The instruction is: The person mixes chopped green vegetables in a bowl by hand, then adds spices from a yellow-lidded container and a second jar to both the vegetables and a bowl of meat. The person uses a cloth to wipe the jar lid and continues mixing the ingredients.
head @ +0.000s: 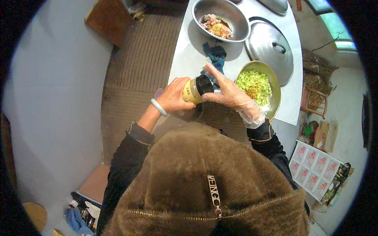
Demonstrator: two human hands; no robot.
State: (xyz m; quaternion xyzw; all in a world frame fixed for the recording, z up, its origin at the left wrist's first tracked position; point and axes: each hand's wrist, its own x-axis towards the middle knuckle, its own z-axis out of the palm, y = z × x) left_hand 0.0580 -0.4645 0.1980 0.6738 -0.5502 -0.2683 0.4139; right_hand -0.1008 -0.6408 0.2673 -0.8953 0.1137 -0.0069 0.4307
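My left hand [175, 96], bare with a pale bangle at the wrist, grips a small jar [191, 91] with a yellow label. The jar lies tilted on its side, its black lid [204, 85] pointing right. Around the lid my right hand [229, 91], in a clear plastic glove, is spread wide. Its thumb is at the lid's lower edge; whether it touches is unclear. Beside that hand stands a bowl [276, 97] of chopped green vegetable with brownish powder on top. A dark blue cloth [217, 57] lies just beyond.
On the white table [184, 59] a steel basin [240, 26] holds raw meat with yellowish seasoning. A large metal pot lid [270, 48] rests right of it. A wooden chair [314, 100] and a flower-patterned cabinet [313, 168] stand to the right. A pale wall [62, 88] runs along the left.
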